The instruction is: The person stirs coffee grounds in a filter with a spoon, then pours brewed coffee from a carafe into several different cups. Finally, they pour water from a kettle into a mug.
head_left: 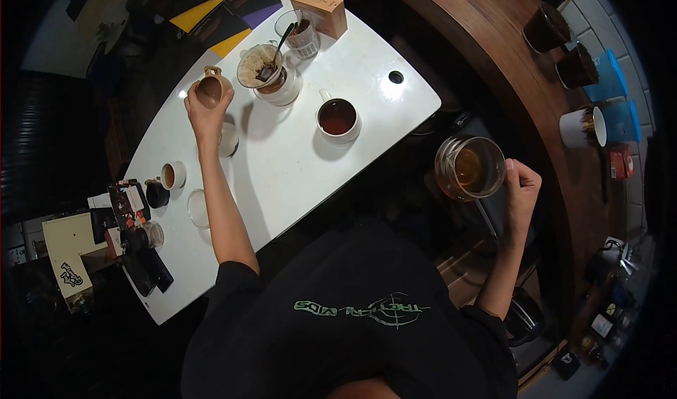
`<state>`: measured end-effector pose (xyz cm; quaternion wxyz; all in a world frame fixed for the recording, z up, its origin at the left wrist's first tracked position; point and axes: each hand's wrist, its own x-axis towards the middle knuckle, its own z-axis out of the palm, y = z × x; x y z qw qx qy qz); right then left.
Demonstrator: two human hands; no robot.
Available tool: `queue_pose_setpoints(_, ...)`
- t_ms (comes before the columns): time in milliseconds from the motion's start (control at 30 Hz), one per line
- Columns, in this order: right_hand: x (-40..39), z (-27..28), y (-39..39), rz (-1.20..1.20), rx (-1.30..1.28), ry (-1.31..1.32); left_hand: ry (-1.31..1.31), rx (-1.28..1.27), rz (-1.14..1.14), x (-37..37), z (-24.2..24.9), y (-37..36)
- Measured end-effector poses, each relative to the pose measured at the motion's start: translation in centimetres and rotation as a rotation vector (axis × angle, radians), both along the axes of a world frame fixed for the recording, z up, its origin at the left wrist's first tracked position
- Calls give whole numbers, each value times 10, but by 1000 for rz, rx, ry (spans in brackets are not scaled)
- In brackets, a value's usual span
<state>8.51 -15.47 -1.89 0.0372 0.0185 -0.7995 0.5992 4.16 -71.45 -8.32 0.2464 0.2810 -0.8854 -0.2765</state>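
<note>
My left hand (206, 120) is wrapped around a small brown cup (211, 92), its mouth facing me, over the far left side of the white table (296, 180). Off the table's right end, my right hand (520, 191) grips the handle of a glass coffee server (469, 170) that has amber-brown liquid in it. Between my hands stands a white mug (338, 124) of dark liquid. Right of the cup, a coffee dripper (259, 66) with a paper filter and wet grounds sits on another glass server (281, 90). A black spoon (286, 36) leans up out of the dripper.
A glass tumbler (305, 43) and a cardboard box (321, 12) stand at the table's back. Near my left forearm are a small white cup (173, 175) and a glass dish (199, 208). A wooden counter (486, 39) curves along the right, holding several cups.
</note>
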Motion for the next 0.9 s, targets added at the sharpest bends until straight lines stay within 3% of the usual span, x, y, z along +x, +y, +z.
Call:
queue_pose_setpoints(267,-5,11,-9,25,23,51,74,40,-269,62,58,42)
queue_pose_setpoints(467,-11,36,-16,92,62,120,115,502,-483,95,88,94)
queue_pose_setpoints(667,-17,60,-24,158,89,183,170,661,-679,93,75,142)
queue_pose_setpoints(767,-18,73,-29,190,124,194,107,908,-743,90,75,174)
queue_pose_setpoints(867,-17,87,-34,208,151,195,62,818,-779,85,68,200)
queue_pose_setpoints(900,-18,91,-36,218,160,194,59,619,-832,82,61,203)
